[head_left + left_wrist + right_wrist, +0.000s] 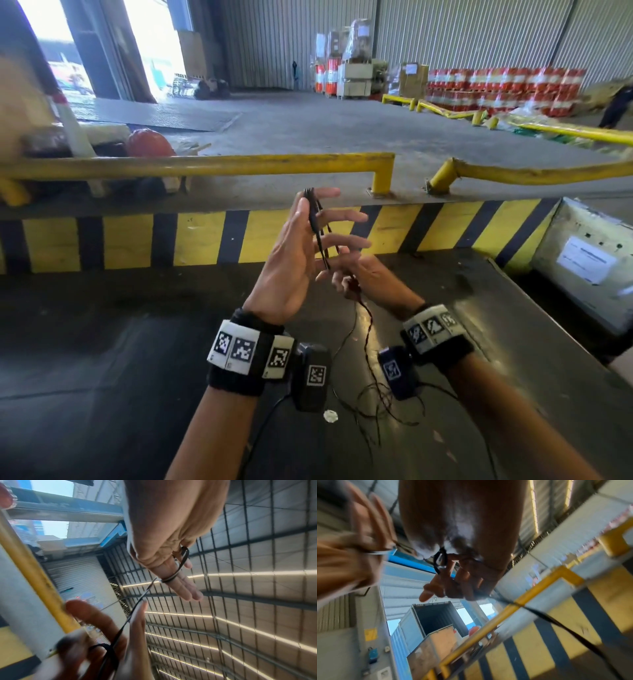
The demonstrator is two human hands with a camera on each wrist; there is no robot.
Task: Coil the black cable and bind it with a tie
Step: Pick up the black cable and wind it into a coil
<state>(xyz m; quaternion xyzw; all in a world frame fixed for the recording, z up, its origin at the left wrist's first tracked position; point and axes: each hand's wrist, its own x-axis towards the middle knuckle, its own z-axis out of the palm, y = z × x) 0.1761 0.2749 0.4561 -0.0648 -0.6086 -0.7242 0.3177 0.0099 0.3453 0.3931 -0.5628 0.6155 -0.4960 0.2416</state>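
Right hand [356,277] pinching black cable [322,236], loops around spread left hand [294,260] fingers

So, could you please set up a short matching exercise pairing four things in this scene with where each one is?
Things:
1. left hand
2. right hand
3. black cable
4. white tie

Places or states:
A. lying on the dark table
B. looped over straight, spread fingers
C. upright, fingers spread
D. pinching the cable just below the loops

Pairs: 1-C, 2-D, 3-B, 4-A
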